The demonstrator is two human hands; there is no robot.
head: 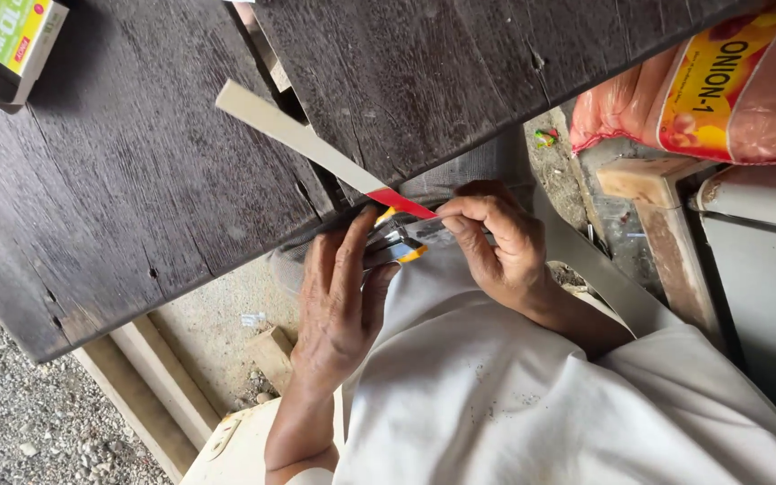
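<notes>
Hands meet just below the near edge of the dark weathered wooden table [136,180]. Your left hand [339,305] is closed around what looks like a small metal cutter with orange trim [397,247], partly hidden. Your right hand [496,242] pinches the red end of a long pale flat strip [298,139], which slants up across that table's edge.

Soft, even daylight fills the frame; shadows stay faint, the white cloth at lower right nears overexposure, and focus holds sharp throughout.
</notes>
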